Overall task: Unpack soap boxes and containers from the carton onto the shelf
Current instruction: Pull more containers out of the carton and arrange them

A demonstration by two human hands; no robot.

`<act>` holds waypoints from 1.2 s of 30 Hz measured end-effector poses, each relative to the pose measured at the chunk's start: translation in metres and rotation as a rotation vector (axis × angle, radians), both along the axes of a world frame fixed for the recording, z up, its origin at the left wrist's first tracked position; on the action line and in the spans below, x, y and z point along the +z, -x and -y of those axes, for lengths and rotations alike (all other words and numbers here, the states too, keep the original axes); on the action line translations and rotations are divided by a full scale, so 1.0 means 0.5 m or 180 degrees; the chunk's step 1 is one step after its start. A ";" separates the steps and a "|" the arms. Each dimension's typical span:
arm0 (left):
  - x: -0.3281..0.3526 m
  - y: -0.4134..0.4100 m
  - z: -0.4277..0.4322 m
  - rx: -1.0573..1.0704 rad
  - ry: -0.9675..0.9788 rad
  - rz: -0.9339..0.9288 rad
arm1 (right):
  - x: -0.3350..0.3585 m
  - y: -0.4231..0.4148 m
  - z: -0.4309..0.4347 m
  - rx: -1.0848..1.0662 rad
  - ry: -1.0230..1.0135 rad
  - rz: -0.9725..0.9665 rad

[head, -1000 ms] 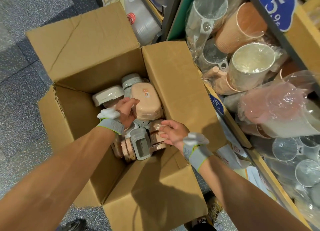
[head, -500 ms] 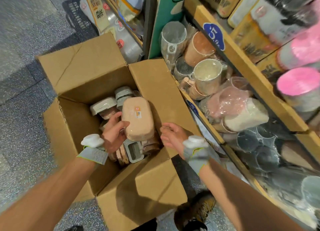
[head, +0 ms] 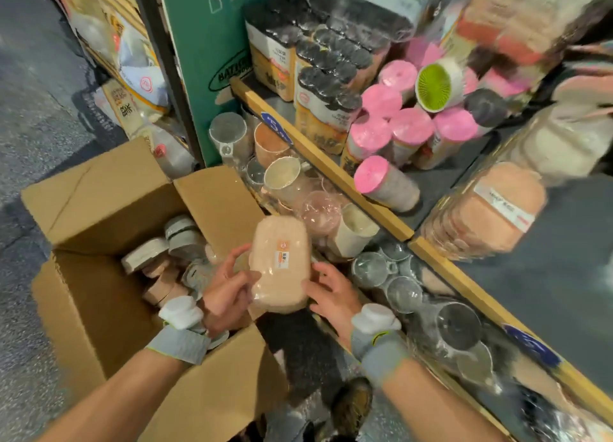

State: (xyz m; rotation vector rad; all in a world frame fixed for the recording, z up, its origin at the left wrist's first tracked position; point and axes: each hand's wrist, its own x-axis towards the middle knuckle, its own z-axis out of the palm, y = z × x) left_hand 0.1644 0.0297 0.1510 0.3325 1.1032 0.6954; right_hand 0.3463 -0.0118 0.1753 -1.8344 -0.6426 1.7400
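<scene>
Head view: a peach, rounded-rectangular, plastic-wrapped soap box (head: 280, 264) is held above the right edge of the open brown cardboard carton (head: 109, 206), beside the wooden-edged shelf (head: 331, 166). It is clamped by the left hand (head: 225, 289); the right hand (head: 331, 295), fingers spread, is touching its lower right edge. More grey-lidded containers (head: 180, 231) are left inside the carton.

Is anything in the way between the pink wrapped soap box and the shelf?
Nothing visible blocks it. The pink plastic-wrapped soap box, held by the left hand, is already above the brown cardboard carton; the dark shelf surface lies open.
</scene>
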 end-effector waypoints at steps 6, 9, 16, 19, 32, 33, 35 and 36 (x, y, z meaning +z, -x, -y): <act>0.070 -0.121 0.013 -0.0219 -0.0179 0.0271 | 0.061 -0.122 0.039 -0.0061 -0.0307 0.0069; 0.127 -0.178 0.019 -0.0265 -0.0347 0.0516 | 0.097 -0.178 0.050 -0.0120 -0.0500 0.0056; 0.185 -0.251 0.008 -0.0581 -0.0682 0.0765 | 0.159 -0.264 0.083 -0.0370 -0.0911 -0.0103; 0.207 -0.291 0.011 -0.0825 -0.0895 0.0716 | 0.184 -0.303 0.104 -0.0513 -0.1096 -0.0195; 0.213 -0.553 0.110 -0.1894 -0.1755 0.0006 | 0.194 -0.501 0.257 -0.1674 -0.1382 -0.0156; 0.203 -0.575 0.116 -0.1986 -0.1743 -0.0026 | 0.186 -0.515 0.265 -0.1783 -0.1328 -0.0135; 0.182 -0.615 0.123 -0.2076 -0.1746 -0.0111 | 0.170 -0.539 0.274 -0.1960 -0.1210 -0.0075; 0.175 -0.635 0.126 -0.2120 -0.1744 -0.0164 | 0.160 -0.551 0.279 -0.2050 -0.1155 -0.0048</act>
